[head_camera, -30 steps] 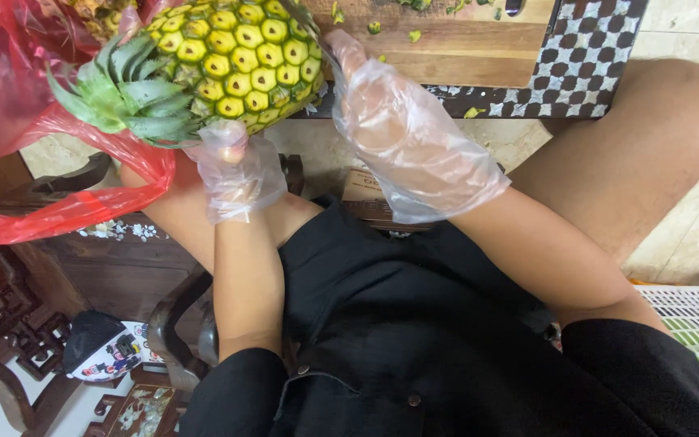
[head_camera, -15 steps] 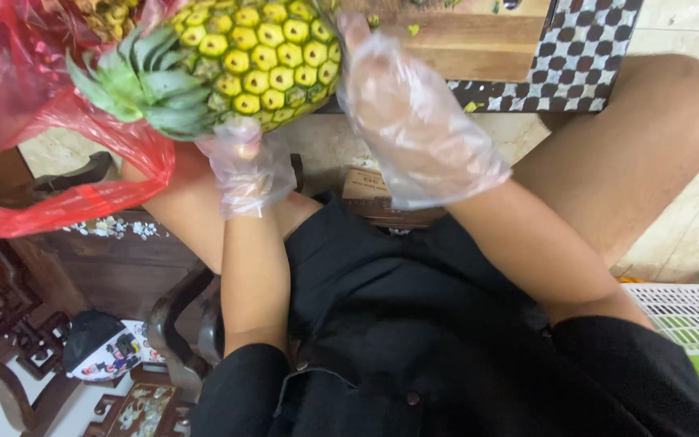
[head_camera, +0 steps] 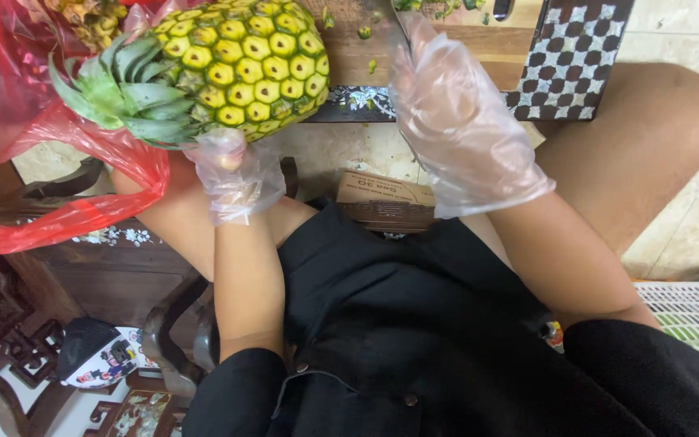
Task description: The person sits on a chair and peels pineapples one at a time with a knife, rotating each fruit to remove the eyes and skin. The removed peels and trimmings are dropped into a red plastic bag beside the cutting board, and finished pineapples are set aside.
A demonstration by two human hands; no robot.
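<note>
Pineapple (head_camera: 240,69) is held from beneath by the left hand (head_camera: 235,174), its long axis lying sideways, crown leftward. The right hand (head_camera: 467,121) is spread empty just beside its base end.

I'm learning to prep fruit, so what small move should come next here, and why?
Probably lay the pineapple on the wooden board. The left hand props it from below, beside the red bag, with its leafy top sideways, while the gloved right hand is open and touches nothing. The board lies just ahead.
</note>
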